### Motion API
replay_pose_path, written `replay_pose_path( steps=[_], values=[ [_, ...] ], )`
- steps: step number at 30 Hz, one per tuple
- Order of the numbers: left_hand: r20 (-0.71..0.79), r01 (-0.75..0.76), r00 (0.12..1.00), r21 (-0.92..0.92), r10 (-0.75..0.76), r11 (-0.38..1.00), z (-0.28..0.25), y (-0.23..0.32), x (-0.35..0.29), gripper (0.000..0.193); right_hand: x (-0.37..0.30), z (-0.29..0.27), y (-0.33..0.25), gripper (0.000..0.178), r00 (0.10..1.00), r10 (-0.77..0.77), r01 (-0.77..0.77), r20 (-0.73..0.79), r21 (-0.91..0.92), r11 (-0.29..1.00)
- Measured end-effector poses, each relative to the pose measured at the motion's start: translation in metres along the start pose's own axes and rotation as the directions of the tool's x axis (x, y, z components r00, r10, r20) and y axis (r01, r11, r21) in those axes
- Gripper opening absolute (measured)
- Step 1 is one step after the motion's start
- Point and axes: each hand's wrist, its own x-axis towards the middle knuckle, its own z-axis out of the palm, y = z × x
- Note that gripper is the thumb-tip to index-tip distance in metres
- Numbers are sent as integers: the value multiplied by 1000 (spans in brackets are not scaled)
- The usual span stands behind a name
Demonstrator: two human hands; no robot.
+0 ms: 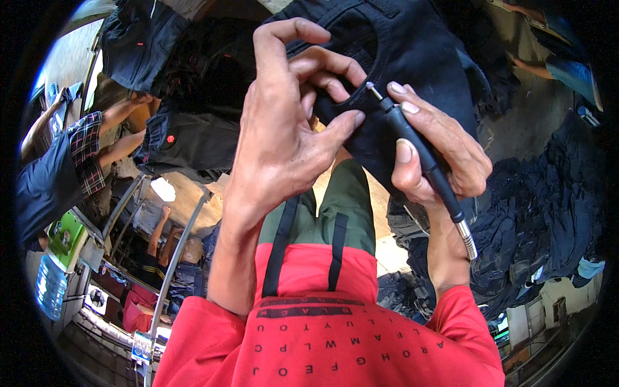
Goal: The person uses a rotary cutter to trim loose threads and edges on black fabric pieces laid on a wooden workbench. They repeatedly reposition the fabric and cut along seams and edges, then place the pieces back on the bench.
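A pair of black jeans hangs in front of me, its curved pocket edge and seams facing up. My left hand grips the cloth at that edge, thumb below and curled fingers above; its index finger is bent clear of the fabric. In my right hand is a slim black rotary tool, held like a pen between thumb and fingers. Its small rounded tip is at the pocket edge, close to my left fingertips; I cannot tell whether it touches. A metal spring sleeve forms the tool's lower end.
Dark garments are heaped at the right, and more black trousers hang at the left. Past a curved metal rail, other people are seen. A person in dark shorts stands far left, near a blue water bottle.
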Motion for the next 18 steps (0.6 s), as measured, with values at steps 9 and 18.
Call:
replay_pose_path(
  steps=[9,18],
  values=[
    [-30,-20,999,-23,19,1000,5,-3,3,88,1,0,3,30,998,54,-54,-22,-1,999],
    [-41,-34,999,-65,31,997,6,-1,-2,88,1,-1,-5,32,994,96,-96,-47,-18,995]
  ],
)
